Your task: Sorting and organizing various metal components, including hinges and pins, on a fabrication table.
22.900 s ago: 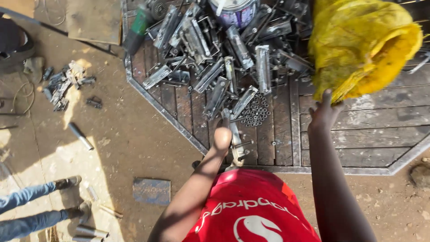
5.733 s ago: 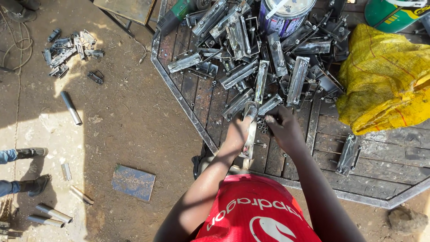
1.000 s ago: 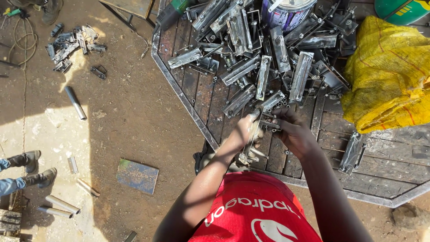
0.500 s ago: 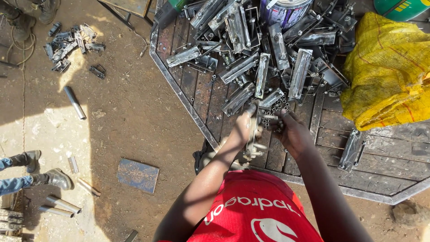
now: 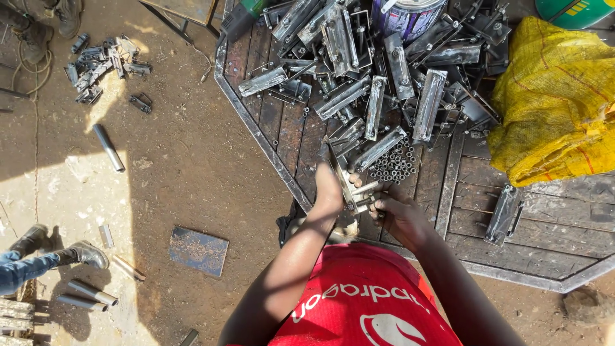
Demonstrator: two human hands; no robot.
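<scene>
My left hand [image 5: 328, 191] grips a long grey metal bracket [image 5: 341, 177] that stands tilted above the wooden table top [image 5: 301, 128]. My right hand [image 5: 398, 214] is closed on small metal rods [image 5: 366, 192] at the bracket's lower end. Both hands meet over the table's near edge. Just beyond them lies a cluster of short metal tubes [image 5: 392, 165]. A heap of similar metal brackets [image 5: 359, 70] covers the far part of the table.
A yellow woven sack [image 5: 557, 102] lies on the table at the right. A paint can [image 5: 403, 16] stands at the back. One loose bracket [image 5: 503, 214] lies at the right. On the dirt floor are a pipe [image 5: 108, 148], a steel plate [image 5: 198, 250], metal scraps [image 5: 102, 61] and another person's shoes [image 5: 83, 253].
Half a second ago both hands held the bracket in much the same place; they have shifted slightly toward me. Earlier my right hand was at the sack.
</scene>
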